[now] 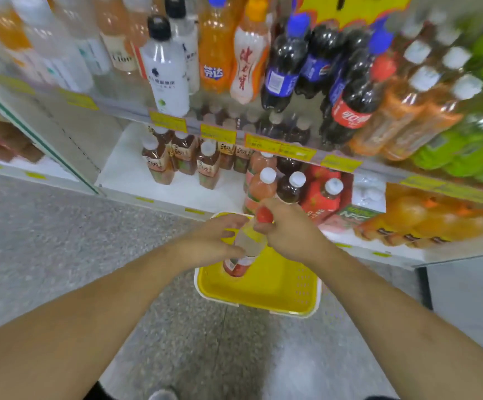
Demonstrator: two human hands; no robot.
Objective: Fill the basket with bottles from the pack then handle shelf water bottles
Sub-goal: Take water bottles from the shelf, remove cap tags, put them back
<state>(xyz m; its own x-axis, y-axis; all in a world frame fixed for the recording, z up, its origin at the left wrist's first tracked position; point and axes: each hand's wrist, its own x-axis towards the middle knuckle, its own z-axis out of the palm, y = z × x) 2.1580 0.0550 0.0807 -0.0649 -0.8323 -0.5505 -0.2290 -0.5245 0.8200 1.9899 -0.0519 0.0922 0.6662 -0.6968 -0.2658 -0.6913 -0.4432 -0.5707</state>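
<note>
Shop floor, frame centre: both hands, left hand (210,241) and right hand (289,229), fingers curled round bottle (244,255) over yellow basket (292,287); loose grip risks dropping it.

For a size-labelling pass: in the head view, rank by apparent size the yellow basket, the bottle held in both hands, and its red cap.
1. Yellow basket, by far the largest.
2. Held bottle, partly hidden by the left hand and right hand.
3. Red cap, smallest.
The order looks clear, with all three at nearly the same depth.
</note>
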